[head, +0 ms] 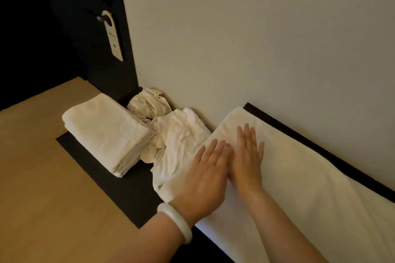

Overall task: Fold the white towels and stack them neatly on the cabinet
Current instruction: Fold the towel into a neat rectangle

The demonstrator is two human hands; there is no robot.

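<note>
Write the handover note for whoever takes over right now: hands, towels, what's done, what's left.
Hands: left hand and right hand are both open, pressing flat side by side on the spread towel.
Things: the spread towel lies on the cabinet. The folded stack sits at its left end, with the crumpled towels between them.
Done: one stack folded.
Left: fold the spread towel, then the crumpled towels, and add them to the stack.

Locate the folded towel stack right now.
In the head view, the folded stack sits left of centre on the black cabinet top, beside the crumpled towels to its right.
</note>
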